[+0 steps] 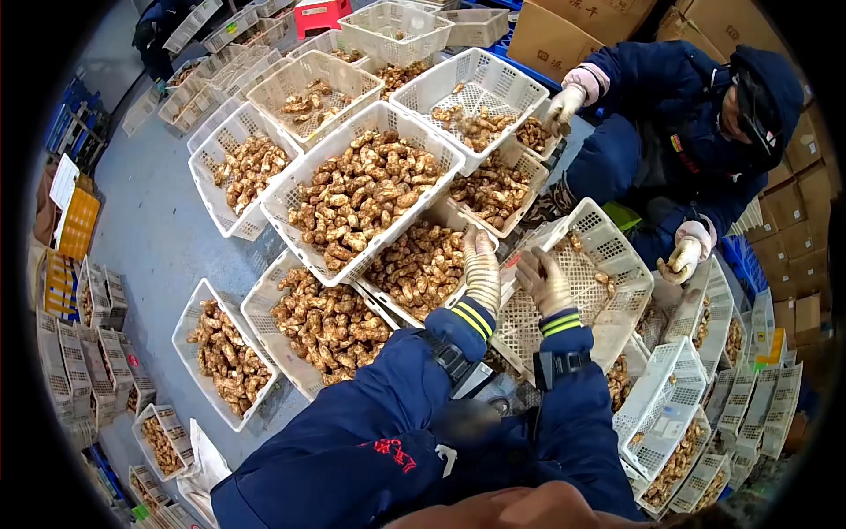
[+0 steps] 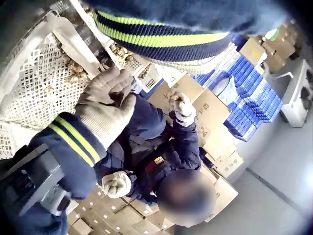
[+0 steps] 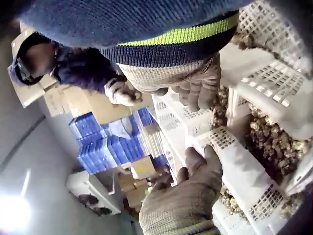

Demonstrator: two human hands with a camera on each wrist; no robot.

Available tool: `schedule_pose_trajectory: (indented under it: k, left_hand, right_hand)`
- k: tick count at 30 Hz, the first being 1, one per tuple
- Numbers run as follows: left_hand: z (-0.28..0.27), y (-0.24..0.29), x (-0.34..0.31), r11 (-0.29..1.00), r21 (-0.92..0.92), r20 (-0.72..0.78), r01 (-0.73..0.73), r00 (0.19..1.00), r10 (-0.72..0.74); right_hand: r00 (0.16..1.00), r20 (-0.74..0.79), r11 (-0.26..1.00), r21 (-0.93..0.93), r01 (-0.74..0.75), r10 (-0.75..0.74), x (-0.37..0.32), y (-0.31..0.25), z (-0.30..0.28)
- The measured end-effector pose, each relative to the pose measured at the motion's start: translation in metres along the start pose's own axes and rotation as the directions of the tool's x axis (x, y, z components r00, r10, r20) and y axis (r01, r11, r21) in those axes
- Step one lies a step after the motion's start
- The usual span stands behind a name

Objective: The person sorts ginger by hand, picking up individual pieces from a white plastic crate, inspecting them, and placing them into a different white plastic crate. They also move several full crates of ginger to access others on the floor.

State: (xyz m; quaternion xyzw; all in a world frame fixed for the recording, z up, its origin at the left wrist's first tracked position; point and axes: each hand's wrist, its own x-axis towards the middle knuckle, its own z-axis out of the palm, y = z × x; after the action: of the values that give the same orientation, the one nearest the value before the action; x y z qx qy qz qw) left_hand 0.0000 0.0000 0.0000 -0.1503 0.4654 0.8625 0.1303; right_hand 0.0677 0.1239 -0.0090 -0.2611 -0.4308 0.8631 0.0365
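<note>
In the head view my gloved left hand [image 1: 482, 269] is over the right edge of a crate of brown, knobbly mushrooms [image 1: 419, 264], fingers loosely bent. The right wrist view shows that left hand [image 3: 183, 196] with thumb and fingers apart and nothing between them. My gloved right hand [image 1: 544, 282] is beside it, overlapping the near side of a tilted white crate [image 1: 608, 291] with a few mushrooms inside. Its fingers are relaxed and slightly bent in the left wrist view, where the right hand [image 2: 107, 100] shows palm partly turned in. No mushroom shows in either hand.
A heaped crate [image 1: 361, 198] sits raised on others ahead; more mushroom crates [image 1: 220, 361] stand at left. Across from me crouches another person [image 1: 679, 150] in dark clothes and white gloves. Cardboard boxes [image 1: 555, 40] are behind, and stacked crates [image 1: 670, 397] at right.
</note>
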Motion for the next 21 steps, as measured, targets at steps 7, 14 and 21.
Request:
schedule_pose_trajectory:
  k: [7, 14, 21]
  left_hand:
    - [0.007, 0.008, 0.0, 0.988, 0.153, 0.042, 0.0, 0.999, -0.006]
    - [0.015, -0.004, 0.006, 0.987, 0.135, 0.051, 0.089, 0.994, -0.097]
    - [0.03, 0.008, -0.011, 0.99, 0.045, 0.107, 0.137, 0.984, -0.141]
  right_hand:
    - [0.972, -0.233, 0.991, 0.124, 0.043, -0.013, -0.054, 0.025, -0.08]
    - [0.953, -0.304, 0.994, 0.112, 0.018, 0.016, -0.074, 0.029, -0.106]
    - [0.935, -0.323, 0.291, -0.917, -0.272, -0.145, 0.013, 0.036, -0.134]
